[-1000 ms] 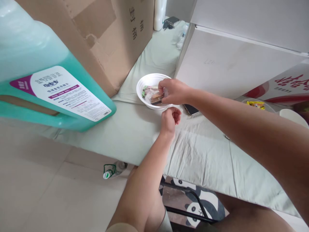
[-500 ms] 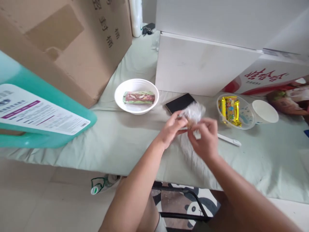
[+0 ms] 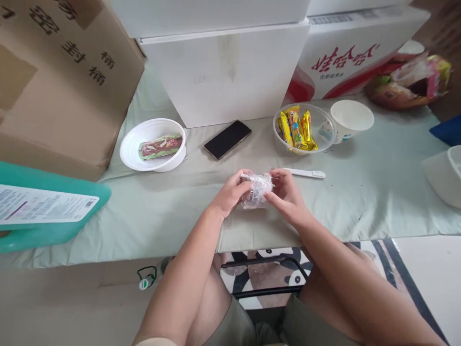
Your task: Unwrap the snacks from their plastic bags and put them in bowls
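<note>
A crumpled clear plastic bag (image 3: 257, 191) sits between my two hands, just above the cloth; whatever it may contain cannot be made out. My left hand (image 3: 232, 192) grips its left side, with the thumb lying over the plastic. On the opposite side my right hand (image 3: 287, 196) pinches it, fingers behind and thumb in front. Right behind my right hand lies a white plastic handle (image 3: 306, 173), its left end hidden by the fingers. A black phone (image 3: 227, 139) rests face up beyond my left hand.
At left stands a white bowl (image 3: 153, 165) holding a green-and-red packet (image 3: 161, 146). A clear tub (image 3: 326, 139) with yellow snack packets (image 3: 297, 127) and a paper cup (image 3: 351, 120) stand at right. A teal jug (image 3: 50, 235), a cardboard box (image 3: 72, 96) and white boxes (image 3: 230, 77) border the cloth-covered table.
My view has shifted rightward. The plastic, whose long tail hung toward the table's front edge, is now gathered into a compact bundle between both hands. The phone is fully uncovered.
</note>
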A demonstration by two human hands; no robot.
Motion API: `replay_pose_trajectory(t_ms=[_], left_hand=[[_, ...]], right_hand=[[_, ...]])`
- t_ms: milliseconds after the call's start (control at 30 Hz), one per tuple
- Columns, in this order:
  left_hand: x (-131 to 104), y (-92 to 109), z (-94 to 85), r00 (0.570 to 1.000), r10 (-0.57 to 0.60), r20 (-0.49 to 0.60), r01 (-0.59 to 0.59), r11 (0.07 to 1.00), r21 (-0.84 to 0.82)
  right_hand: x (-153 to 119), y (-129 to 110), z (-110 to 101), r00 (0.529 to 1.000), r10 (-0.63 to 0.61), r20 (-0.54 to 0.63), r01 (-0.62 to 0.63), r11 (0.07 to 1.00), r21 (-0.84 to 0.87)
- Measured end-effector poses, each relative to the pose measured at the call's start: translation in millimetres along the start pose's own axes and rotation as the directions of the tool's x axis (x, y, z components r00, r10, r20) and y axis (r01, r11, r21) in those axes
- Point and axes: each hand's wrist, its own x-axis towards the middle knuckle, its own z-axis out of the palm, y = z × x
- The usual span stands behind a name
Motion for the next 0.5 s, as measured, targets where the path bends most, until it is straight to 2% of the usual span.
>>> replay_pose_trajectory(t_ms=[67,133,233,300,400,500], left_hand=[[0.6,-2.7,1.0,0.999,0.034,0.016,-0.034,0.999,0.018],[2.3,-5.5,0.9,0.996,0.073,0.054,-0.074,0.997,0.021],[5.9,-9.3,-0.1,0.992,0.114,0.054,-0.119,0.987,0.105],[9.3,-10.8,-2.4,0.989,0.145,0.019,-0.146,0.973,0.179],[15.3,-9.3,-11.3,0.966,0.258,-0.019,-0.239,0.916,0.323],[20.9,-3.4,-24.9,0.921,0.391,-0.006,-0.324,0.772,0.546]], right_hand=[[5.6,0.7,10.6,0.995,0.095,-0.044,-0.092,0.994,0.055],[10.2,-1.3,18.3,0.984,0.134,-0.117,-0.129,0.99,0.052],[15.1,-5.5,20.1,0.975,0.134,-0.178,-0.134,0.991,0.016],[16.3,-7.0,13.2,0.977,0.109,-0.186,-0.115,0.993,-0.023],[13.8,-5.4,-9.1,0.971,-0.054,-0.231,-0.012,0.962,-0.272],[7.8,1.7,-37.2,0.946,-0.248,-0.211,0.058,0.765,-0.642]])
